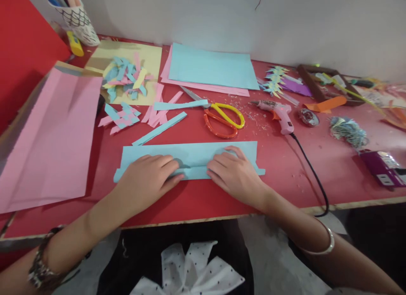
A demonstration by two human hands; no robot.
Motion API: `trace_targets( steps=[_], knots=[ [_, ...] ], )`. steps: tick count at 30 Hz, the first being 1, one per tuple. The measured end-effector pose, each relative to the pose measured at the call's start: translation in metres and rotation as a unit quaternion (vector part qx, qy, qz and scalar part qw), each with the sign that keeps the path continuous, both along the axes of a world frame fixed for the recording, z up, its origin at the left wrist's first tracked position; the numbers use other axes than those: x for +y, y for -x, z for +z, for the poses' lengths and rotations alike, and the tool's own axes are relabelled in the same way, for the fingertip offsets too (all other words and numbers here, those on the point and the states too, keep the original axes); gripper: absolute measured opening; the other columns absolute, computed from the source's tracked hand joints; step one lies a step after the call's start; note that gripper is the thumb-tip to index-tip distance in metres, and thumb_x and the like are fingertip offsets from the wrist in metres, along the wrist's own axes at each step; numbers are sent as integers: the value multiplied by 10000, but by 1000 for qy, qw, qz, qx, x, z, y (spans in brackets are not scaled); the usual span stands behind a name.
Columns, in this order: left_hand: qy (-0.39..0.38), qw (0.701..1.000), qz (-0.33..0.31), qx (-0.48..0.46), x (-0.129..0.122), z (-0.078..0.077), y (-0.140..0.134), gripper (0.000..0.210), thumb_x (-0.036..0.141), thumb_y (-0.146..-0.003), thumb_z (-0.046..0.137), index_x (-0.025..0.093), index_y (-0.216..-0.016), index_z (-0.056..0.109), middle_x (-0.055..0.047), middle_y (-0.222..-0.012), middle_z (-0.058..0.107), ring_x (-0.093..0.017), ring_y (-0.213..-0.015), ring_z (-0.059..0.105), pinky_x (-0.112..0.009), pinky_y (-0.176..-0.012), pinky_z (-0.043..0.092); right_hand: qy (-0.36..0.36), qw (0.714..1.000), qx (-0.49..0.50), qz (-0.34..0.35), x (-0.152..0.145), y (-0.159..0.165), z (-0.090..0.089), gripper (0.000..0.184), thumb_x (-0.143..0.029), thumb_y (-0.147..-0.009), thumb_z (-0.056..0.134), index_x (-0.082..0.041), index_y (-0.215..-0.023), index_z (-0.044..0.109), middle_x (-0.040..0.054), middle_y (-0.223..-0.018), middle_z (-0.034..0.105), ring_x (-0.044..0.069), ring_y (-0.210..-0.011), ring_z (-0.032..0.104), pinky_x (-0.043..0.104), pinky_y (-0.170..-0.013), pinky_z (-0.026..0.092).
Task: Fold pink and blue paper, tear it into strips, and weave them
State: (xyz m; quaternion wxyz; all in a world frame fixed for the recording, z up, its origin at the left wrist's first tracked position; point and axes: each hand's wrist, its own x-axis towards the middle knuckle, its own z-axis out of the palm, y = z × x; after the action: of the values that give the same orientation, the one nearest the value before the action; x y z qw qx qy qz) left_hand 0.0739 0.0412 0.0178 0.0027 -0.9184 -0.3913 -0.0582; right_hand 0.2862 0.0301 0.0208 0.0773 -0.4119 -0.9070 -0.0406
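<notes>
"One blue sheet point(190, 151) fills the middle of my feed, lying crosswise near the front edge of the red desk point(196, 204). I'm making it the center of my dial, twelve toward the wall."

"And the hands on it?"

"I have the left hand point(150, 172) on its nine-o'clock half, the right hand point(234, 172) on its three-o'clock half. Both have bent fingers touching the folded band along the six-o'clock edge. From up here I can't tell whether they pinch the paper or merely press it."

"How does that band look to you?"

"Narrow, with ends poking out past both short sides of the sheet."

"What else do you see around it?"

"At one o'clock, scissors point(207, 111), with the end of a blue strip point(177, 105) lying across them near the pivot. A second strip point(160, 129) rests between that one and the sheet. At two, a pink glue gun point(283, 115), its cord point(312, 165) trailing to the desk's front edge at four."

"My far side?"

"Twelve: a stack of blue and pink paper point(212, 68). Eleven: a yellow sheet point(155, 62) carrying a pile of paper pieces point(127, 75). Ten: a woven blue-and-pink patch point(122, 117). Nine: a large pink sheet point(69, 134). Three, well apart: a purple box point(383, 168)."
</notes>
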Motion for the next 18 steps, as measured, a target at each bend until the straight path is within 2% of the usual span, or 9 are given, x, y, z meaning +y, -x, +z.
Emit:
trace_targets(
  steps=[2, 5, 8, 12, 18],
  knots=[
    [2, 1000, 12, -7, -2, 0, -2, 302, 269, -853, 323, 179, -649, 527, -2, -597, 543, -150, -557, 524, -269, -532, 340, -10, 1000, 1, -11, -3, 3, -2, 242, -166, -855, 387, -174, -666, 539, -11, -632, 559, 121, -627, 468, 286, -774, 252],
    [-24, 999, 40, 7, -4, -2, -4, 316, 220, -848, 325, 179, -596, 512, 4, -541, 495, -153, -523, 512, -270, -487, 311, 2, 1000, -11, -28, -4, 4, -4, 251, -154, -852, 387, -177, -646, 527, -8, -629, 550, 124, -599, 450, 269, -665, 255],
    [-50, 997, 58, 18, -6, -5, -6, 304, 221, -843, 340, 177, -597, 515, 4, -533, 479, -156, -520, 515, -267, -464, 298, 41, 998, -13, -37, 0, 2, -3, 271, -236, -867, 376, -169, -660, 536, 2, -633, 544, 121, -566, 430, 261, -584, 230],
    [-50, 996, 69, 30, -6, -6, -5, 309, 238, -848, 343, 175, -600, 516, 4, -539, 476, -147, -518, 513, -258, -459, 291, 81, 996, -11, -38, 6, -4, -3, 344, -315, -887, 330, -159, -662, 538, 1, -613, 523, 109, -548, 409, 248, -561, 220],
    [-61, 995, 72, 19, -5, -10, 4, 370, 266, -876, 277, 169, -598, 501, 9, -529, 463, -126, -461, 479, -248, -416, 234, 51, 998, 2, -36, 9, -8, -9, 381, -292, -900, 292, -167, -646, 547, 4, -618, 508, 108, -547, 386, 238, -544, 227]
  ],
)
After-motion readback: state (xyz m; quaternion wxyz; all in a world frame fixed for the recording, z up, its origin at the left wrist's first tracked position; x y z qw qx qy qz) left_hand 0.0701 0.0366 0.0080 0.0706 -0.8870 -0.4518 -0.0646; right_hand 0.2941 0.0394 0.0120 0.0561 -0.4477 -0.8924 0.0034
